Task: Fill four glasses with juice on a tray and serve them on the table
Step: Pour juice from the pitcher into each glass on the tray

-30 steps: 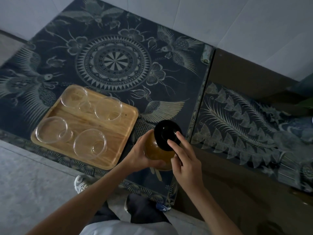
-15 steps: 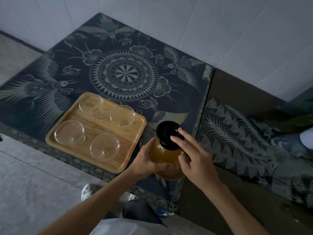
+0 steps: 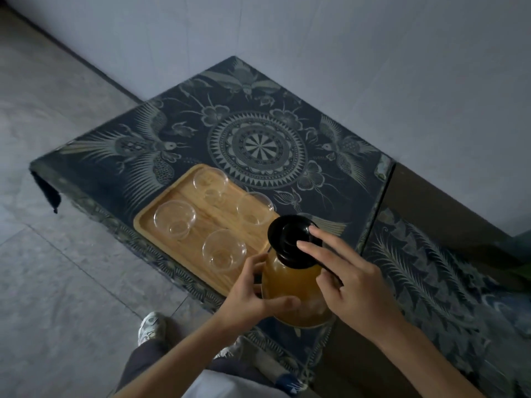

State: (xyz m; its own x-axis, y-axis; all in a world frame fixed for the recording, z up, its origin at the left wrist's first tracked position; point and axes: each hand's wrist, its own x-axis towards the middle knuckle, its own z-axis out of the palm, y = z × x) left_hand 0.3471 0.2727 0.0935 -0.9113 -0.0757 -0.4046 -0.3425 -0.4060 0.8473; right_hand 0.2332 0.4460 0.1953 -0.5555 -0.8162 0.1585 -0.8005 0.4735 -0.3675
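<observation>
Pitcher point(image 3: 296, 291) still gripped by left hand point(image 3: 253, 294), right hand point(image 3: 347, 280) unmoved on lid point(image 3: 290, 239)

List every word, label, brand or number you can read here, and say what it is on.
None can be read.
Jug and black lid: no label shows.
Four glasses and wooden tray: plain.
Tablecloth: only bird, flower and medallion patterns.
Shoe: too dim to tell.
</observation>
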